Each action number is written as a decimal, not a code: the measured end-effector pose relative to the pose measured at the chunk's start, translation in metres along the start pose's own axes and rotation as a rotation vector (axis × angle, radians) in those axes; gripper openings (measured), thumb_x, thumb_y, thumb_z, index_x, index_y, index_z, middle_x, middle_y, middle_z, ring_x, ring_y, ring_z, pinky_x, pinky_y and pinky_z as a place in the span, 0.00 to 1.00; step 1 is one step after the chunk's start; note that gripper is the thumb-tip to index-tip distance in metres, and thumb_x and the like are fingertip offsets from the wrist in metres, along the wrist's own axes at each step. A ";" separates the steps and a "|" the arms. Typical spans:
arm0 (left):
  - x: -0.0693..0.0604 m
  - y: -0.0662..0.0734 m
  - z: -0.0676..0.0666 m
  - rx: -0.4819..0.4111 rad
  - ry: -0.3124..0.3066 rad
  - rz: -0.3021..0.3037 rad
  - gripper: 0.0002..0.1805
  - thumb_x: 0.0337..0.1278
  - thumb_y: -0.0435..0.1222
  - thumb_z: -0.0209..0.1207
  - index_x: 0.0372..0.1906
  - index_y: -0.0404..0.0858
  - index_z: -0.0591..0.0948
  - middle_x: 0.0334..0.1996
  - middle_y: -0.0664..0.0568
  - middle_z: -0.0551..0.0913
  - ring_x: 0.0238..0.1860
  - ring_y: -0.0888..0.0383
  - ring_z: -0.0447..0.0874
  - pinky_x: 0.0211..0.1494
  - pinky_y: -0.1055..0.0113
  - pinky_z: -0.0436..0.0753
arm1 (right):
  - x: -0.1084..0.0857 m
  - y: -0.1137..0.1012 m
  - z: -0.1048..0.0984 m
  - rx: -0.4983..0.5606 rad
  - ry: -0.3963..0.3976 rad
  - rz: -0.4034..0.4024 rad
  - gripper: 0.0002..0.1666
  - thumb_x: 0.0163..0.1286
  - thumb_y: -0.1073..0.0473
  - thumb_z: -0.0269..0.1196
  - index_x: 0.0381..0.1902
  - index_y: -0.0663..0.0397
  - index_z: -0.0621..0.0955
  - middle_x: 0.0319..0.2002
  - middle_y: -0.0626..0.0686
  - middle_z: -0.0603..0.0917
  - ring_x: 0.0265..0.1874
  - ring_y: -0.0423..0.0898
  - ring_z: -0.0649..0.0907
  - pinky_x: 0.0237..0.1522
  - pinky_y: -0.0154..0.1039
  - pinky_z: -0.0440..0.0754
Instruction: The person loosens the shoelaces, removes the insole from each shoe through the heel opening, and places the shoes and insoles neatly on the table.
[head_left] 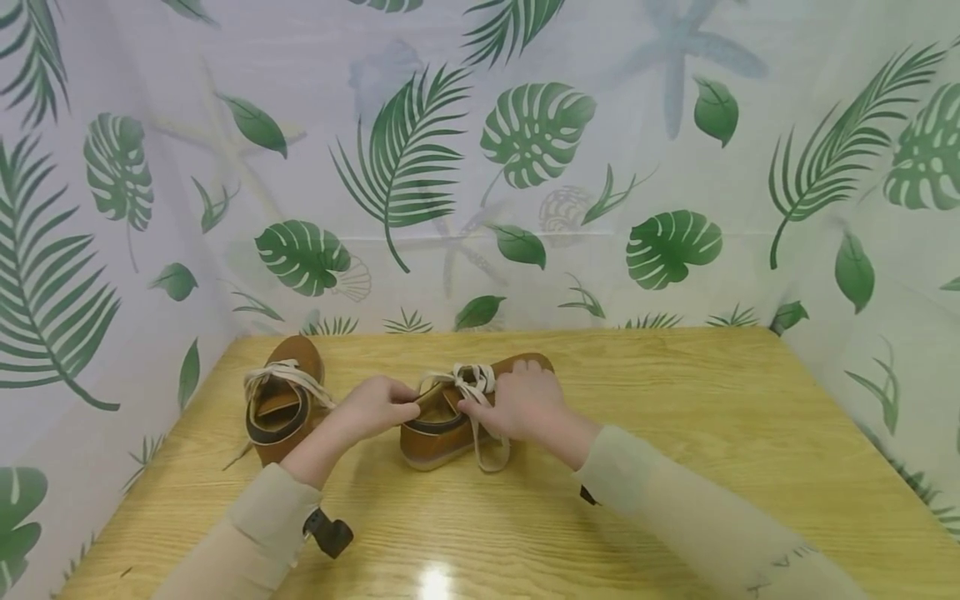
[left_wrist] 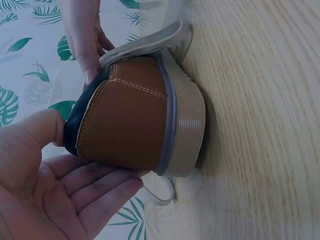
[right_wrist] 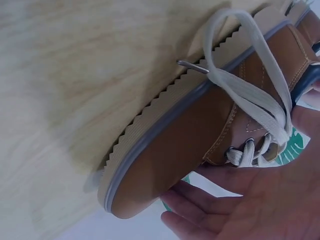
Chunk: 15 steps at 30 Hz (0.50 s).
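A brown lace-up shoe [head_left: 422, 444] with a dark collar and a ribbed pale sole [left_wrist: 189, 125] sits on the table, toe pointing to the back right. At its heel end my left hand [head_left: 372, 407] pinches the collar, thumb at the rim and fingers along the far side. My right hand [head_left: 527, 402] holds the front part from above, its thumb near the opening and its fingers over the far side. White laces [right_wrist: 255, 95] are tied across the top, and a loop hangs down the near side. Part of the toe is hidden by my right hand.
A matching brown shoe [head_left: 303, 354] with tied white laces stands at the table's left, toe to the back, partly behind my left forearm. The wooden table [head_left: 675, 400] meets a leaf-patterned curtain [head_left: 570, 275] at the back and sides.
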<state>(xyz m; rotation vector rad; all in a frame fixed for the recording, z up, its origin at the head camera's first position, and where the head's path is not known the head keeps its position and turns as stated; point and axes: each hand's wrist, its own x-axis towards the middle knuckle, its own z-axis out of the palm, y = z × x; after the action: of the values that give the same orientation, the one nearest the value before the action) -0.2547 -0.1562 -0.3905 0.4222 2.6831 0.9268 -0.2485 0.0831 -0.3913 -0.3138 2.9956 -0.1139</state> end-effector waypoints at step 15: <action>0.002 0.001 -0.001 -0.020 -0.049 0.033 0.23 0.72 0.35 0.58 0.66 0.28 0.82 0.63 0.34 0.85 0.63 0.39 0.86 0.62 0.47 0.86 | -0.027 0.026 0.009 0.006 0.083 -0.097 0.47 0.75 0.21 0.54 0.58 0.61 0.83 0.61 0.66 0.81 0.67 0.64 0.77 0.68 0.58 0.79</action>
<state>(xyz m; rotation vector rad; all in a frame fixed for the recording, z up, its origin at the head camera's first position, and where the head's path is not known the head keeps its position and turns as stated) -0.2568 -0.1550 -0.3897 0.4796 2.6280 0.9395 -0.2264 0.1131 -0.3994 -0.4647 3.0613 -0.1489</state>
